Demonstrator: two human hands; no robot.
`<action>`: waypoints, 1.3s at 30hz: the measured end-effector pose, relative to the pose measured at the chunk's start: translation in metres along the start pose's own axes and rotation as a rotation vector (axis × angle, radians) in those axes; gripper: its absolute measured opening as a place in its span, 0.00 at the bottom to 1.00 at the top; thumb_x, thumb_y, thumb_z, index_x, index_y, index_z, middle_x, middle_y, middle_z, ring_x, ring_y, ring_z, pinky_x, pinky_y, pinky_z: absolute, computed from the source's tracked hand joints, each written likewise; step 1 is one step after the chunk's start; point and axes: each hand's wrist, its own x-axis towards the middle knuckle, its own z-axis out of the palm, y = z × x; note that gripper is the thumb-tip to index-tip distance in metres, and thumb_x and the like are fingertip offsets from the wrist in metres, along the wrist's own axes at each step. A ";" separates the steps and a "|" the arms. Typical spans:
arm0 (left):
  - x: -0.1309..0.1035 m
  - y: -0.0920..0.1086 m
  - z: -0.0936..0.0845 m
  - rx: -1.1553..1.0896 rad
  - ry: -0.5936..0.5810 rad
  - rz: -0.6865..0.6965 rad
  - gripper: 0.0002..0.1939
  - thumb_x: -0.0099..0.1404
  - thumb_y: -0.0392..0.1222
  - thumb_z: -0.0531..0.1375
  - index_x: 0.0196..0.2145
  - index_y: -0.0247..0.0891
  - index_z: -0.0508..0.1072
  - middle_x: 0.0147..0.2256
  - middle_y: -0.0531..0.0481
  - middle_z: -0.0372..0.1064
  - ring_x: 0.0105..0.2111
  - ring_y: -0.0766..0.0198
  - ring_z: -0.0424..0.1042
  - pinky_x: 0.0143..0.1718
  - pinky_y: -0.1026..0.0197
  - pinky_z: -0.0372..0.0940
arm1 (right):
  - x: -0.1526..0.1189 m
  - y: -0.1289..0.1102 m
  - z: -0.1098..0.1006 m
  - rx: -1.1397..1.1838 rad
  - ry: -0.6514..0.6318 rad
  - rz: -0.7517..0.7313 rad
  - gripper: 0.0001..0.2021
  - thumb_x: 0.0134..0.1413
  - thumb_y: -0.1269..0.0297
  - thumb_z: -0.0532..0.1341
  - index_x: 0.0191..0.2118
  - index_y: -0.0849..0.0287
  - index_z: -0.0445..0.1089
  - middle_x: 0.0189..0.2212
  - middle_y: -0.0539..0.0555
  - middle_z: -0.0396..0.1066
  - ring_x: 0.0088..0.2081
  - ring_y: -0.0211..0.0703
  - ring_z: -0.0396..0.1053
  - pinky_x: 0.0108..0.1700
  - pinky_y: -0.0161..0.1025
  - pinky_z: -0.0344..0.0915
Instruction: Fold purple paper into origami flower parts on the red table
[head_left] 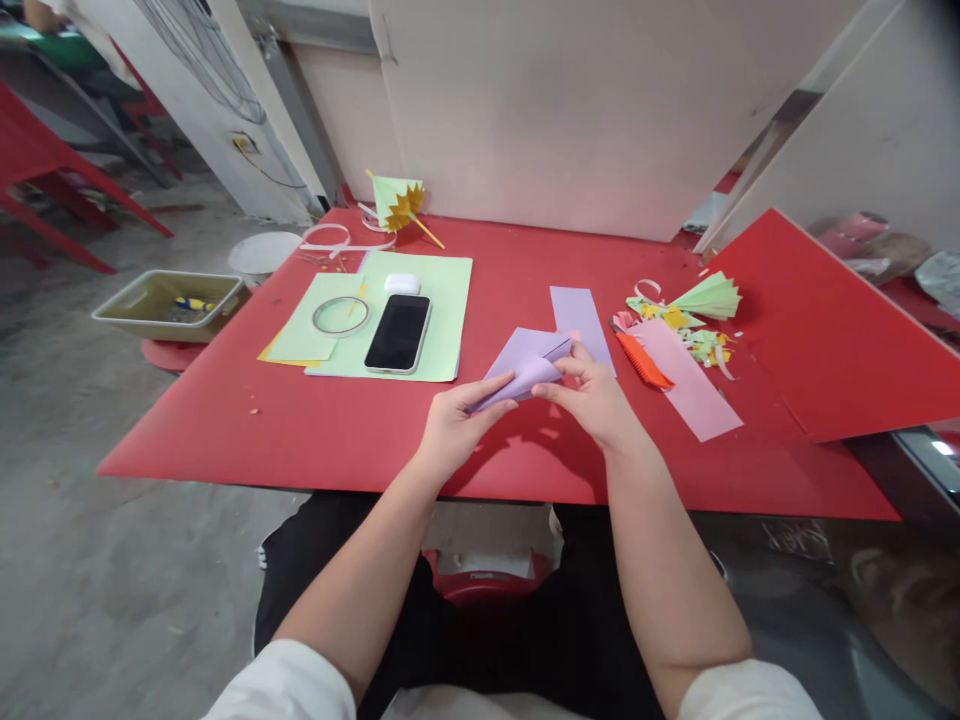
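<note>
From the head view, the left hand (pixel 454 415) has its fingers and thumb closed on the near left part of a purple sheet (pixel 525 372). The right hand (pixel 600 395) pinches the same sheet at its right side, so both hands are clamped on it. The sheet is up in front of the person, over the near part of the red table (pixel 285 430). It is bent over on itself, and the bend looks round and puffy, not flat. A purple strip (pixel 581 308) lies just past the right hand. A pink strip (pixel 701 395) and an orange folded piece (pixel 643 362) lie off to the right. The phone (pixel 398 333) sits on green paper (pixel 450 300) to the left. To make this bend neat, I think it is best to match the edges first, and hold them with soft fingers so the paper does not wrinkle. One hand should stop the sheet from sliding while the other rubs along the bend, from one end to the other. Pressing it on the hard table would help, since paper in the air can bend crooked.
</note>
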 end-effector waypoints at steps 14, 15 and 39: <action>0.000 -0.001 -0.001 0.051 -0.062 0.107 0.16 0.57 0.44 0.62 0.43 0.41 0.75 0.36 0.49 0.76 0.33 0.60 0.75 0.36 0.61 0.68 | -0.005 -0.006 -0.007 -0.320 0.049 -0.248 0.18 0.44 0.61 0.66 0.44 0.44 0.70 0.61 0.46 0.52 0.65 0.50 0.39 0.62 0.54 0.45; 0.000 -0.001 -0.001 0.055 -0.075 0.118 0.16 0.57 0.44 0.62 0.43 0.41 0.75 0.36 0.49 0.77 0.32 0.61 0.75 0.35 0.61 0.68 | -0.004 -0.005 -0.006 -0.336 0.047 -0.258 0.13 0.44 0.61 0.66 0.40 0.46 0.72 0.60 0.47 0.54 0.65 0.50 0.39 0.62 0.55 0.45; -0.002 -0.007 0.008 -0.541 0.028 -0.068 0.25 0.51 0.43 0.66 0.48 0.41 0.71 0.40 0.47 0.74 0.35 0.62 0.74 0.37 0.61 0.70 | -0.006 0.001 0.047 0.568 0.097 0.157 0.14 0.36 0.58 0.69 0.32 0.55 0.73 0.31 0.51 0.75 0.36 0.47 0.72 0.41 0.46 0.70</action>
